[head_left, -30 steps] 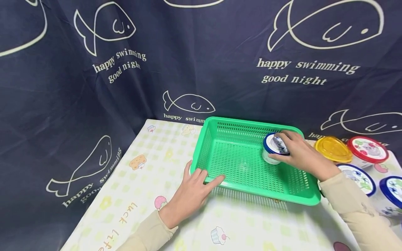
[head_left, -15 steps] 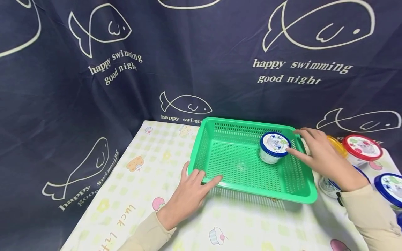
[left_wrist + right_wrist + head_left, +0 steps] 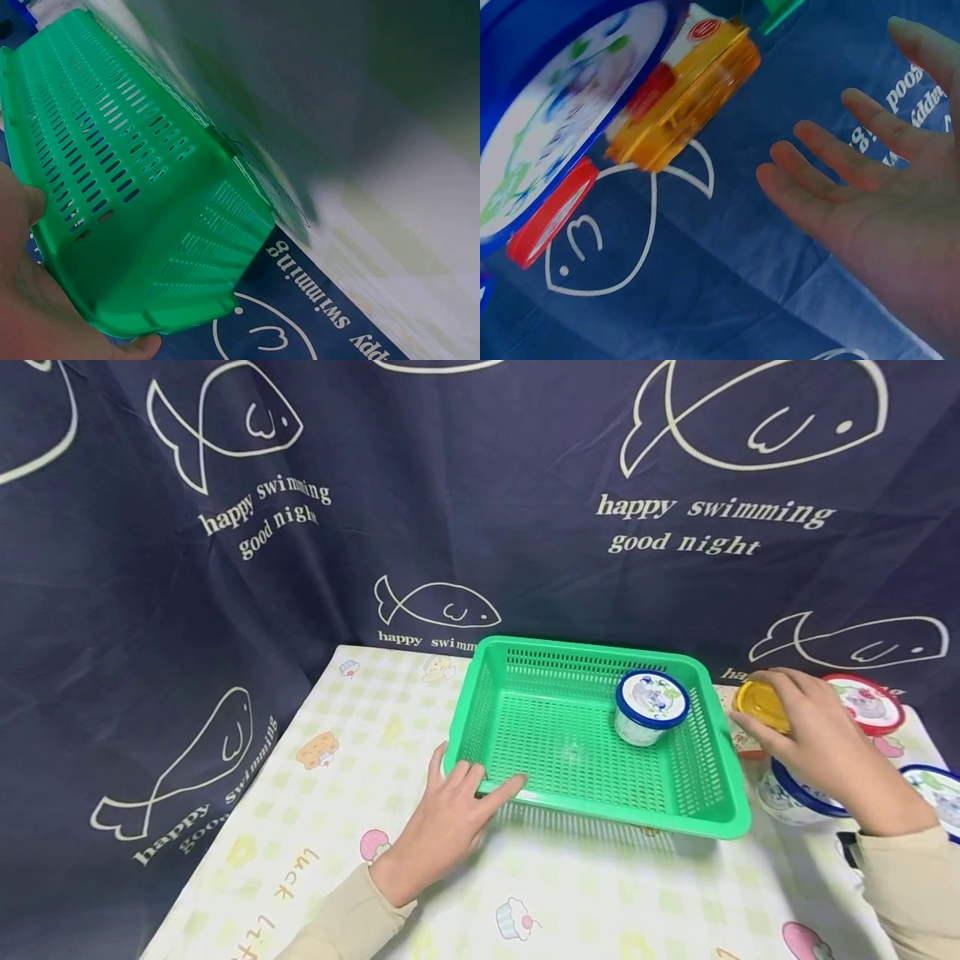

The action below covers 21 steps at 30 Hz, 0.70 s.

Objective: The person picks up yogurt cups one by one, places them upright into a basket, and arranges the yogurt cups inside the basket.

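My left hand (image 3: 442, 822) grips the near left corner of a green perforated plastic basket (image 3: 600, 810), its fingers and thumb at the rim; the left wrist view shows the basket's slotted side close up. A white tub with a blue lid (image 3: 651, 697) stands upright inside, toward the basket's right end. To the right of the basket, my right hand (image 3: 832, 743) hovers over a container with a yellow lid (image 3: 759, 703), partly hiding it. In the right wrist view the fingers are spread, apart from the yellow lid (image 3: 686, 105).
Behind the yellow-lidded container stands a tub with a red lid (image 3: 873, 706). Nearer are a blue-lidded tub (image 3: 791, 802), partly under my right hand, and another blue lid (image 3: 941, 789) at the right edge. A dark fish-print curtain (image 3: 450, 485) hangs behind the patterned tablecloth (image 3: 360, 718).
My right hand has let go of the blue-lidded tub inside the basket and moved right, over the yellow-lidded container. My left hand has stayed at the basket corner.
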Each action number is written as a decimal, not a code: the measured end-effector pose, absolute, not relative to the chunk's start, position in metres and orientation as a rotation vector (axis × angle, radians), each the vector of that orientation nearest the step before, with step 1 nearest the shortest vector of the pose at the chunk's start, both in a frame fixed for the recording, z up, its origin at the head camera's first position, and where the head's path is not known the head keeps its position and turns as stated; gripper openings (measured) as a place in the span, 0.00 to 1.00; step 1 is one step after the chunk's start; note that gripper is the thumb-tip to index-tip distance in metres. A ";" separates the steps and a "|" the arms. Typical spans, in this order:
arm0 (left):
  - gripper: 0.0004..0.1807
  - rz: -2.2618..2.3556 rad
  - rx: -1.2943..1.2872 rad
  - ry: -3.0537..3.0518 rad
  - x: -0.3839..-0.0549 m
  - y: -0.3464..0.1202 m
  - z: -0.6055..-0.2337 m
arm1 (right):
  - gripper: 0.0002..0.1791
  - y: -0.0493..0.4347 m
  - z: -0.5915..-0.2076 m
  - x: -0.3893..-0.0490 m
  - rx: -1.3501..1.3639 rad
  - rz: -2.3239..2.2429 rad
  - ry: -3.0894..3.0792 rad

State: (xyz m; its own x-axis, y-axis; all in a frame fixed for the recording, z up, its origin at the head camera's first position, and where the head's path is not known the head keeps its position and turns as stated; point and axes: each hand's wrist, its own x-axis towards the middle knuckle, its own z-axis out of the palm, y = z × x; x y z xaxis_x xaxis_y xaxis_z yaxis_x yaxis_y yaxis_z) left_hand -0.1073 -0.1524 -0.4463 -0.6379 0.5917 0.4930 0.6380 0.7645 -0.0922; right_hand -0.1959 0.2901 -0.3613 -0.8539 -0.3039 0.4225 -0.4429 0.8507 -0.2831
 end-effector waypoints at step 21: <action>0.25 -0.123 -0.905 -2.409 -0.106 -0.152 -0.450 | 0.36 0.342 -0.373 -0.161 0.373 0.445 -2.714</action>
State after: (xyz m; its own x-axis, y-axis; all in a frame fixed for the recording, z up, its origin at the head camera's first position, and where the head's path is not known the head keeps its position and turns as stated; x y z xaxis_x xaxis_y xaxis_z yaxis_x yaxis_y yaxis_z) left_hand -0.1064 -0.1522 -0.4495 -0.6168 0.5805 0.5316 0.6315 0.7681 -0.1061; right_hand -0.1609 0.3422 -0.3726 -0.8989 -0.1965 0.3916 -0.3112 0.9155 -0.2550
